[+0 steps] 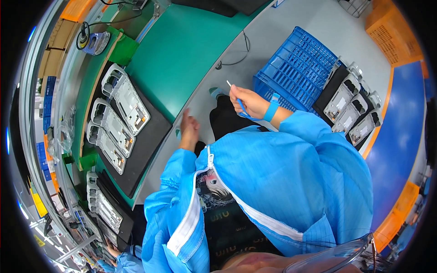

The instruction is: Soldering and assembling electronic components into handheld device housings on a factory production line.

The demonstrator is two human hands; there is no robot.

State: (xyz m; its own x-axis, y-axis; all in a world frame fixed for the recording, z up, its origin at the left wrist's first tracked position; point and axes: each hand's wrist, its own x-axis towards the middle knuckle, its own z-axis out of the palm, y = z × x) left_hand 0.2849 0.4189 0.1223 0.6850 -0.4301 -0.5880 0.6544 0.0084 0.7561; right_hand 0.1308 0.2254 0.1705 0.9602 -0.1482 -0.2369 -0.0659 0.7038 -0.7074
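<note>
My right hand (248, 103) is closed in a pinch on a thin white stick (229, 83), whose tip pokes out past the fingers. Around that wrist runs a blue wrist strap (271, 108), and a narrow blue band hangs in a loop below the palm. Beside the bench edge, my left hand (189, 128) is held in the air with loosely bent fingers and nothing visible in it. To its left, several silver-grey metal frames with handle-like loops (129, 102) lie on a black mat (148, 148), apart from the hand.
A green-topped bench (195, 50) stretches along the left. On the floor side stands a blue plastic crate (296, 63), with more metal frames (343, 98) on black foam beside it. Orange crates (393, 32) stand far right. Another person's blue sleeve (129, 261) shows lower left.
</note>
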